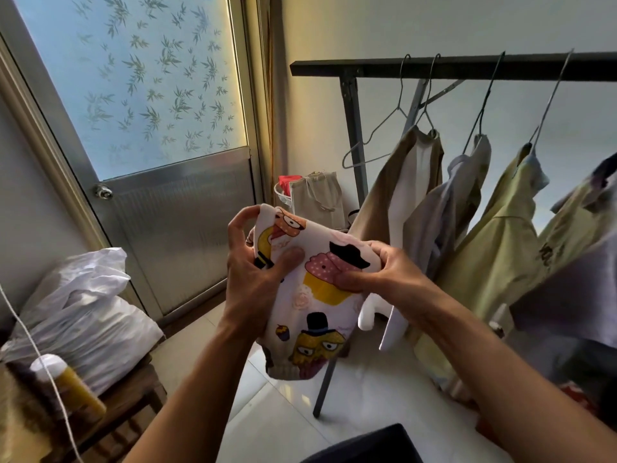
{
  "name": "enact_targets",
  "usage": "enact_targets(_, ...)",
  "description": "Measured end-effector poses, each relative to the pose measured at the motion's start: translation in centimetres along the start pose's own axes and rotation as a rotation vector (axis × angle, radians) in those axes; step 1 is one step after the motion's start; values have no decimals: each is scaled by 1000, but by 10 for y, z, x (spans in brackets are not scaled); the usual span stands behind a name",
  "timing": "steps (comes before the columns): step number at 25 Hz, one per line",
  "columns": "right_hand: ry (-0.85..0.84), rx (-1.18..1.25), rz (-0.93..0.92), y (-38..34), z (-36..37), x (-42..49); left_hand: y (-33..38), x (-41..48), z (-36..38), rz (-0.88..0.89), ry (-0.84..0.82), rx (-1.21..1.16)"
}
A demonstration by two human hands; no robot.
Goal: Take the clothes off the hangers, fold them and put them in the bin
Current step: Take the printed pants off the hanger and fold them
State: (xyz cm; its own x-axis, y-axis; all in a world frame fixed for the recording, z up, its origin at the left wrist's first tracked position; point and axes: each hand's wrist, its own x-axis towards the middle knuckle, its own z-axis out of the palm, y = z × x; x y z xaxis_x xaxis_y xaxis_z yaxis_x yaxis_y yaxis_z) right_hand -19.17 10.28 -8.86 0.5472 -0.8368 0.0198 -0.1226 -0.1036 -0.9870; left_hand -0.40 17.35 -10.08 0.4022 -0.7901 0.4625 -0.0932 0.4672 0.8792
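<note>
A small white garment with cartoon cupcake prints [310,295] hangs folded in front of me, held in the air by both hands. My left hand [253,262] grips its left edge, thumb pressed on the front. My right hand [377,269] pinches its right upper edge. Behind, a black rail [467,63] carries wire hangers: one empty hanger [377,132] at the left, then a tan-and-white garment [400,195], a pale lavender shirt [447,208] and a yellow-green shirt [500,235]. A dark bin edge [377,444] shows at the bottom.
A frosted glass door [150,128] stands to the left. White plastic bags [90,305] and a yellow bottle [73,385] sit on a wooden stool [133,406]. A canvas tote [320,195] and a white basket [282,195] stand in the corner. The rack's leg [325,385] crosses the tiled floor.
</note>
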Motion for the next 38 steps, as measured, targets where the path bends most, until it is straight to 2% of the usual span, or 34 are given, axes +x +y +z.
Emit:
enact_targets(4,70,-93,-122,8,-16,-14,3,-10,8,-52,15,-65)
enact_targets(8,72,147,-203,30,-19,-18,-5,-18,25,-111,43,-76)
enact_targets(10,136,180,-205,40,-16,-17,-13,-18,27,-209,49,-36)
enact_targets(13,259,94,-146,59,-13,-7,-30,-25,19,-435,38,113)
enact_targets(16,340,41,-68,77,-6,8,-57,-46,15,-449,-98,378)
enact_targets(18,312,167,-25,84,4,20,-81,-53,7,-495,-171,325)
enact_targets(21,218,385,104,95,24,41,-109,-52,-19,-644,-205,-70)
enact_targets(23,166,463,196,105,37,57,-126,-49,-40,-682,-257,-173)
enact_targets(27,53,623,295,139,50,80,-158,-46,-71,-747,-336,-92)
enact_targets(30,55,596,314,171,53,91,-179,-46,-83,-838,-367,-49)
enact_targets(33,100,529,343,209,57,105,-205,-50,-78,-911,-309,13)
enact_targets(35,103,537,371,240,58,115,-233,-55,-70,-945,-205,99)
enact_targets(38,-117,607,469,296,58,119,-286,-72,-65,-1012,-4,120)
